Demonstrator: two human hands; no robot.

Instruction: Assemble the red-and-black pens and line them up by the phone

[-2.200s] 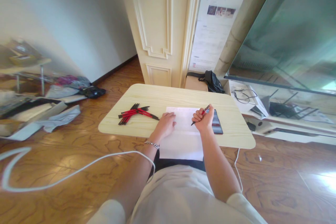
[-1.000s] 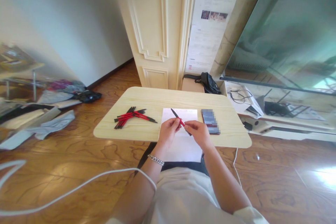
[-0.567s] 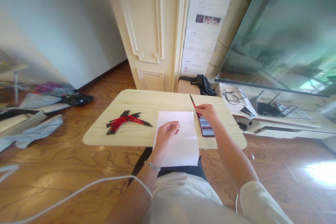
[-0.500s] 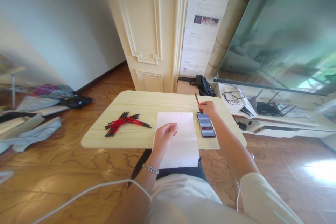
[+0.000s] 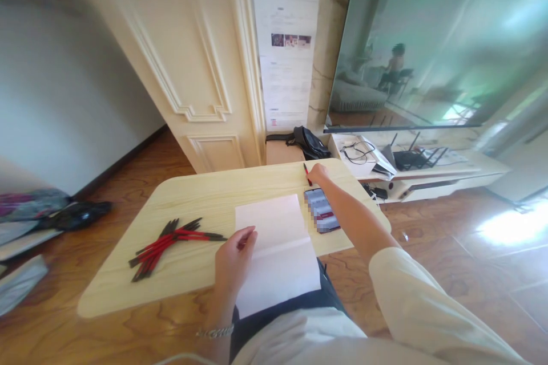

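Observation:
My right hand (image 5: 318,173) is at the far right of the wooden tabletop (image 5: 205,188), its fingers closed on a red and black pen (image 5: 307,173). The pen slants with its dark end pointing away from me. Just below this hand lies a phone (image 5: 323,217) with a lit screen. My left hand (image 5: 235,254) hovers at the left edge of a white sheet of paper (image 5: 280,245), fingers curled together and nothing visible in them. Farther left, several red and black pens (image 5: 165,245) lie crossed in a loose pile.
Behind the table sits a black bag (image 5: 310,141) on a box. Cables (image 5: 358,153) and a black router (image 5: 413,159) rest on the low white cabinet under a large screen (image 5: 406,40). Bags (image 5: 77,214) lie on the floor at left.
The camera view has turned to the right, so the table appears tilted. My right hand keeps the pen near the far edge. My left hand has shifted toward the paper's left edge.

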